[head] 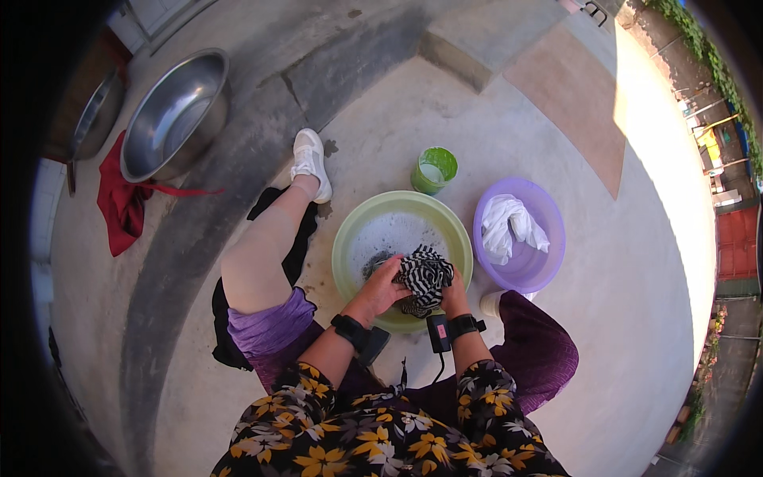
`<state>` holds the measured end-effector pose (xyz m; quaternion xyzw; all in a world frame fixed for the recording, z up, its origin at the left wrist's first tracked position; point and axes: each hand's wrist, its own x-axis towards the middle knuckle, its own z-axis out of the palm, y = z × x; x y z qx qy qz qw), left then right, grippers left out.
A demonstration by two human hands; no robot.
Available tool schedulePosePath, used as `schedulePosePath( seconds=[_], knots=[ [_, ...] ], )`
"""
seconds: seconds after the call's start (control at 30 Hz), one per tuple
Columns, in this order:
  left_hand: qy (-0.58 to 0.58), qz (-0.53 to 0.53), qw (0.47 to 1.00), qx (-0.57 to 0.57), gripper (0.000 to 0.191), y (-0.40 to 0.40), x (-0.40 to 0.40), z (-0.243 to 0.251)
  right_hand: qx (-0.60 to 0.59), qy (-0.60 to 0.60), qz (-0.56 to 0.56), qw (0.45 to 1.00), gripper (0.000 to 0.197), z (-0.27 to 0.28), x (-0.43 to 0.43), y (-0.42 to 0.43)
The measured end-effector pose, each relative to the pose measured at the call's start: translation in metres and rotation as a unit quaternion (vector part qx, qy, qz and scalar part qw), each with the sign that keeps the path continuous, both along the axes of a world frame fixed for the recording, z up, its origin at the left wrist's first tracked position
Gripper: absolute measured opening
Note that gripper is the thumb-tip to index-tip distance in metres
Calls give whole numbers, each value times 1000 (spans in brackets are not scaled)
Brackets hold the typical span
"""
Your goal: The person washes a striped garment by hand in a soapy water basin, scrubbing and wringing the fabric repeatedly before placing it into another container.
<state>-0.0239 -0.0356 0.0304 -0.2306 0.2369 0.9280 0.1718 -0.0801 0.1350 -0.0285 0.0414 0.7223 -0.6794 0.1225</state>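
A bunched black-and-white striped cloth is held between my two hands over a light green basin of sudsy water. My left hand grips the cloth's left side, with the fingertips on it. My right hand holds the right side, its fingers partly hidden by the cloth. Below the cloth, part of the fabric hangs near the basin's front wall. White foam covers much of the water, and a darker patch shows beside my left hand. A purple basin at the right holds a wet-looking white cloth.
A green cup with whitish contents stands just beyond the green basin. At the upper left, a large steel basin rests on the raised edge beside a red cloth. My knees flank the basin. A concrete step lies farther off.
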Motion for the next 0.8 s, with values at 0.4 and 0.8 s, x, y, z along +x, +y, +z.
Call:
schedulePosePath(
  seconds=[0.4,0.8],
  knots=[
    [-69,23,991,116,32,-12,16,-7,1,-230,183,956,39,108,53,-52],
    [-68,-17,933,-352,32,-10,15,-59,166,192,207,945,19,99,56,-73]
  ],
)
